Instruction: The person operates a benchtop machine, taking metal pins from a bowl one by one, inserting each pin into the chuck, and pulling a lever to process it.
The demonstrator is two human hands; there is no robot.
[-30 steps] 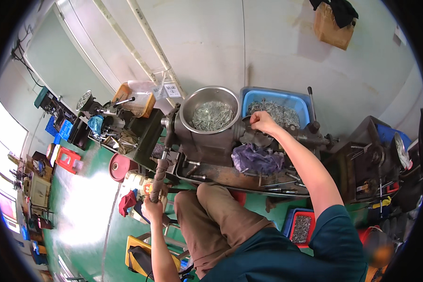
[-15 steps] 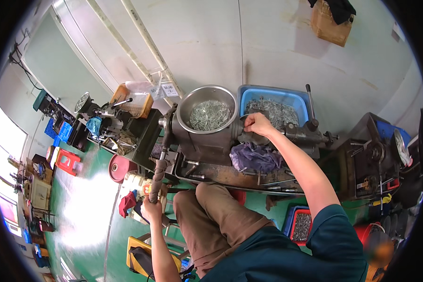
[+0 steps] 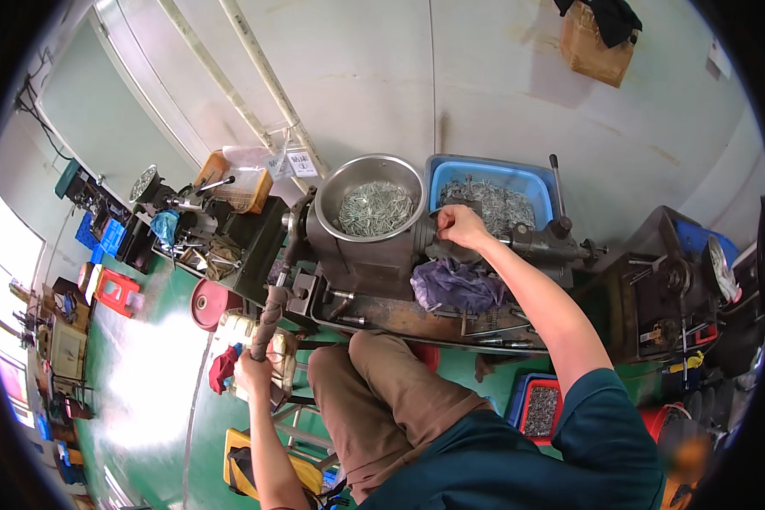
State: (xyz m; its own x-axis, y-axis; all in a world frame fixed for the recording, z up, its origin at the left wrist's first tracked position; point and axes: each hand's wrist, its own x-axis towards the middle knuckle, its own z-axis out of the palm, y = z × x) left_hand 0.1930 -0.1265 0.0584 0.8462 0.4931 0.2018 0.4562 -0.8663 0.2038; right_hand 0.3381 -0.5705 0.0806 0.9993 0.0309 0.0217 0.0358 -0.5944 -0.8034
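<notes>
My left hand [image 3: 252, 372] is closed around the cloth-wrapped lever handle [image 3: 269, 323] on the left end of a small bench lathe [image 3: 357, 269]. At the lathe's spindle nose, right of the headstock, the fingers of my right hand [image 3: 461, 228] are pinched together; whatever is between them is too small to make out. A steel bowl [image 3: 326, 200] of thin metal pins [image 3: 376, 209] rests on the headstock. Behind my right hand stands a blue tub [image 3: 531, 175] holding many similar metal parts [image 3: 503, 206]. Below that hand, a crumpled purple rag [image 3: 456, 286] lies over the lathe bed.
A tailstock with an upright lever [image 3: 557, 187] stands to the right. Loose tools [image 3: 503, 343] lie along the tray's front edge. Other machines flank the lathe left [image 3: 204, 225] and right [image 3: 680, 280]. A red bin of small parts [image 3: 541, 410] sits on the floor.
The wrapped lever has swung left, with my left hand still around it. My right hand stays pinched at the spindle, and the whole view has shifted slightly.
</notes>
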